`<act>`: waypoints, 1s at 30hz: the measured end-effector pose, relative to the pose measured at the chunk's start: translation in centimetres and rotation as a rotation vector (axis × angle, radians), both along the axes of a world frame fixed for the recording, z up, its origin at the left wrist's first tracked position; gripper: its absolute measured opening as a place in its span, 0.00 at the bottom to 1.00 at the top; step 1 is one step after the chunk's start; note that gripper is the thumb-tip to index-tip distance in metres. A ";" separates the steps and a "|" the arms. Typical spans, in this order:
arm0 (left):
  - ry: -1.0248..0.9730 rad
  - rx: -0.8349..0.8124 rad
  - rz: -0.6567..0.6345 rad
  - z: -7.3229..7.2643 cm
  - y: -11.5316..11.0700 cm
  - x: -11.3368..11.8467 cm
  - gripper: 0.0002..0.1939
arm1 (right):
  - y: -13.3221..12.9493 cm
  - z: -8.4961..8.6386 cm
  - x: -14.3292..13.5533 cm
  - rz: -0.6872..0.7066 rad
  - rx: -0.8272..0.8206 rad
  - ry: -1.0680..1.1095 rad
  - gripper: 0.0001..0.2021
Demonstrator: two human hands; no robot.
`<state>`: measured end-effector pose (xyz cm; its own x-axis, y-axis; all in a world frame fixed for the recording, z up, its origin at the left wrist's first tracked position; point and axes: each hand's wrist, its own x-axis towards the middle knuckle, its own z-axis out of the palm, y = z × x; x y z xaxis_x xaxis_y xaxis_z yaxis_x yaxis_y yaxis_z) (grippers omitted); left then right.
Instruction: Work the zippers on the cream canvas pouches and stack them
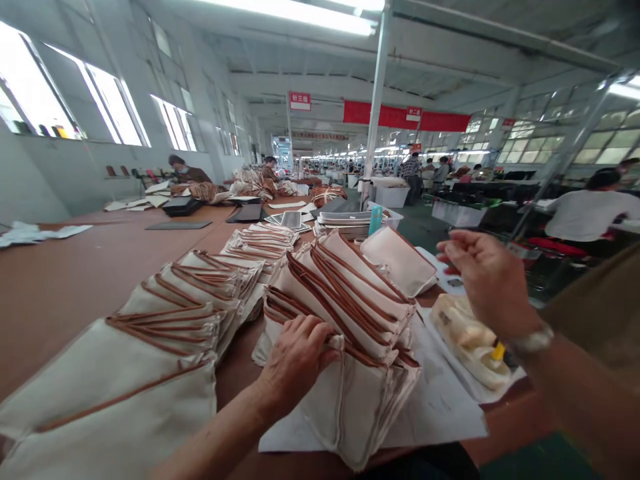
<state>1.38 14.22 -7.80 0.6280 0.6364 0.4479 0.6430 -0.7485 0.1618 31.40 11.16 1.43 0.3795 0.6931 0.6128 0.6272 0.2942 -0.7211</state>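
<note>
You seem to be sorting: your left hand [299, 357] is pinching a pouch [323, 407] on the table [60, 280]; your right hand [493, 287] is hovering, its curled grip hiding any contents. Parting the stack [357, 283] is calling for steady pinching.

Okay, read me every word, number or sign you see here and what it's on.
"针三组": the left red sign, hung high.
"针二组": the right red sign, by the long red banner.
Distant banner: too small to read.
Small sign at far right: too blurred to read.
</note>
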 end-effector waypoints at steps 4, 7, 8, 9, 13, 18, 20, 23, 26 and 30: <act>0.013 0.059 0.008 -1.3 0.1 -1.2 0.10 | -6.7 -7.0 -9.1 0.510 -0.118 -0.286 0.08; 0.019 0.006 0.061 -1.6 0.3 -1.8 0.13 | -8.3 -11.2 -12.9 0.643 -0.146 -0.405 0.11; 0.014 -0.019 0.084 -1.6 0.4 -1.9 0.15 | -8.0 -12.1 -13.3 0.601 -0.170 -0.393 0.11; 0.010 -0.043 0.102 -1.4 0.5 -2.0 0.16 | -7.6 -12.7 -13.5 0.543 -0.194 -0.369 0.11; 0.005 -0.113 0.072 -0.5 0.5 -1.9 0.15 | -5.5 -13.0 -13.1 0.378 -0.235 -0.319 0.10; -0.030 -0.228 -0.076 0.3 -0.1 -3.6 0.07 | -4.8 -12.5 -13.5 0.285 -0.312 -0.377 0.12; -0.088 -0.273 -0.113 1.4 0.2 -5.5 0.05 | -4.9 -12.5 -14.0 0.321 -0.345 -0.437 0.15; -0.246 -0.312 -0.094 4.8 1.6 -9.4 0.11 | -4.7 -12.6 -15.0 0.347 -0.410 -0.526 0.23; -0.450 -0.331 -0.071 10.6 2.6 -13.9 0.14 | -4.4 -12.8 -16.3 0.289 -0.484 -0.565 0.28; -0.764 -0.239 -0.092 19.6 0.5 -18.5 0.19 | -4.3 -12.5 -18.1 0.247 -0.543 -0.542 0.33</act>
<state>-17.13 14.69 11.79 0.2574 0.7301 0.6330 0.2271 -0.6824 0.6948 13.25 6.89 -11.08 -0.0771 0.9723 0.2208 0.8936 0.1656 -0.4171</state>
